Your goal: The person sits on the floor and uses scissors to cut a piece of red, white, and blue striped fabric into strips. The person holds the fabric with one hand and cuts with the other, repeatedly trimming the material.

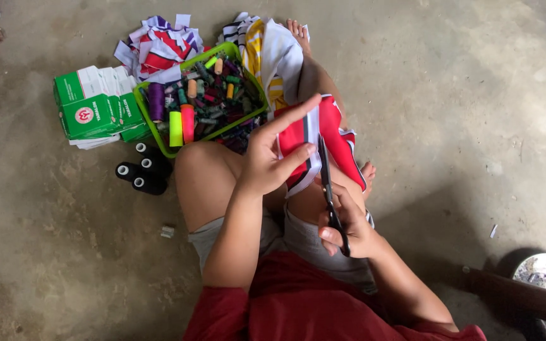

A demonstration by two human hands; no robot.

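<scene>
The left hand [266,158] pinched the red-and-white cloth [333,136] upright, while the right hand [349,227] gripped the scissors [328,183], blades pointing up its edge.

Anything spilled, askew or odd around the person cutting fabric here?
Nothing damaged. Three black thread cones stand on the concrete floor outside the green plastic basket, and cut red-and-white fabric scraps lie heaped loosely behind it.

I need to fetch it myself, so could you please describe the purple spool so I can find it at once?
Left of the person's knee sits a green basket of threads. The purple spool stands at its left end, beside the green boxes; it is the largest, dark purple, next to yellow and pink spools.
</scene>
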